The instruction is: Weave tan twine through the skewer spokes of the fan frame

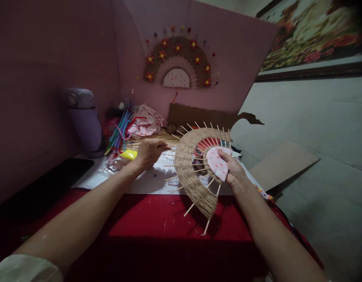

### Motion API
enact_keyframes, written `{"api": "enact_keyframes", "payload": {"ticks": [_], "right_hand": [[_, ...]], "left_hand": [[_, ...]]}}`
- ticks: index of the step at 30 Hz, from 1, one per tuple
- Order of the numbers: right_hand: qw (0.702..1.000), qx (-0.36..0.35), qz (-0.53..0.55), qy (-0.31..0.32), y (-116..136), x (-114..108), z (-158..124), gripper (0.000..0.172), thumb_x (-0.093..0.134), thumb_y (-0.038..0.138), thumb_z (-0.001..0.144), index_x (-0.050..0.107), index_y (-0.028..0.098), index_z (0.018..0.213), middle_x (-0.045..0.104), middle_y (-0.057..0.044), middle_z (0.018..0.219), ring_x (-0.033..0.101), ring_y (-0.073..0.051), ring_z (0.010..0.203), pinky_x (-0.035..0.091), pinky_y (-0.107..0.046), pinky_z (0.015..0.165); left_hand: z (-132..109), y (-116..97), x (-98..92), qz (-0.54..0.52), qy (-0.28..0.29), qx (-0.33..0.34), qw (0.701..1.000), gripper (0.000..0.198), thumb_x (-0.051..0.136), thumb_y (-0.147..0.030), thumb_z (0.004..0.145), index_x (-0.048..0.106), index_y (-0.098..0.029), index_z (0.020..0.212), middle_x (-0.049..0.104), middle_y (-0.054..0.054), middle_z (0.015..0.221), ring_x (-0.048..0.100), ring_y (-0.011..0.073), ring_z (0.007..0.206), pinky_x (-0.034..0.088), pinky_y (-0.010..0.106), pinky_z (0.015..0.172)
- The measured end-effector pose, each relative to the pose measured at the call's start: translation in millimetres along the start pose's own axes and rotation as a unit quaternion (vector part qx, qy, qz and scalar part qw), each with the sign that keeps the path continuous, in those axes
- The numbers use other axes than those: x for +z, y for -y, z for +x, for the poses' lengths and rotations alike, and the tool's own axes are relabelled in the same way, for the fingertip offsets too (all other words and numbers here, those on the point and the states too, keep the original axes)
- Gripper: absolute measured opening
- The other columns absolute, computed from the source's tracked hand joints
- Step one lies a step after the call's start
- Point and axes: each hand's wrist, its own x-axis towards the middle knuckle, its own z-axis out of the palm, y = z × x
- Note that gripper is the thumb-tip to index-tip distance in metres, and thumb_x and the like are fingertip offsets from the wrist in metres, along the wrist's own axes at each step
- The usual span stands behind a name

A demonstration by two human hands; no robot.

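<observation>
My right hand (235, 170) grips a half-round woven fan (187, 164) by its white cloth centre with red spots (218, 162), thumb on top. The fan has a wide band of twisted tan cord, and thin wooden sticks poke out past its outer edge. It is tilted above the table, its arc towards the left. My left hand (151, 152) is closed in a pinch at the outer tip of one stick on the fan's left side. Whatever small thing its fingertips may hold is hidden.
A finished-looking fan with red flowers (178, 47) hangs on the pink board (228, 51). Behind my left hand are pipe cleaners (120, 127), spotted cloth (148, 121) and a yellow packet (128, 154). A purple bottle (85, 123) stands left, on the red-covered table (134, 213).
</observation>
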Motion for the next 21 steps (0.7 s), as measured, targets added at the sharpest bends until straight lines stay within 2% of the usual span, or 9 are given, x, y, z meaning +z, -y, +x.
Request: {"api": "enact_keyframes", "payload": {"ticks": [3,8,14,21], "right_hand": [[0.998,0.057,-0.016,-0.012,3,3,-4,0.014,0.048,0.013,0.081,0.061,0.01,0.077,0.069,-0.01,0.064,0.066,-0.019,0.055,0.056,-0.036,0.057],[0.998,0.063,-0.01,-0.003,3,4,-5,0.012,0.049,0.015,0.081,0.06,0.011,0.079,0.069,-0.009,0.065,0.066,-0.019,0.056,0.056,-0.035,0.057],[0.997,0.074,-0.032,0.005,1,7,-8,0.015,0.046,0.016,0.082,0.06,0.011,0.08,0.069,-0.008,0.065,0.066,-0.019,0.055,0.056,-0.037,0.06],[0.997,0.075,-0.035,0.008,2,7,-10,0.013,0.047,0.016,0.082,0.06,0.01,0.081,0.069,-0.008,0.065,0.065,-0.019,0.053,0.056,-0.037,0.058]], "left_hand": [[-1,5,4.2,-0.066,0.018,-0.026,0.997,0.02,0.064,-0.039,0.071,0.071,-0.021,0.076,0.069,0.002,0.068,0.057,0.0119,0.059,0.038,0.023,0.056],[-3,6,8.6,-0.154,0.059,-0.067,0.984,0.025,0.065,-0.04,0.069,0.072,-0.017,0.073,0.068,0.003,0.062,0.055,0.0119,0.055,0.038,0.022,0.051],[-4,8,11.4,-0.211,0.073,-0.081,0.971,0.022,0.067,-0.036,0.065,0.073,-0.016,0.073,0.069,0.005,0.067,0.057,0.0134,0.058,0.041,0.024,0.054],[-4,9,13.8,-0.277,0.099,-0.112,0.949,0.024,0.067,-0.036,0.064,0.073,-0.015,0.073,0.06,0.0,0.048,0.043,0.0084,0.043,0.033,0.022,0.043]]}}
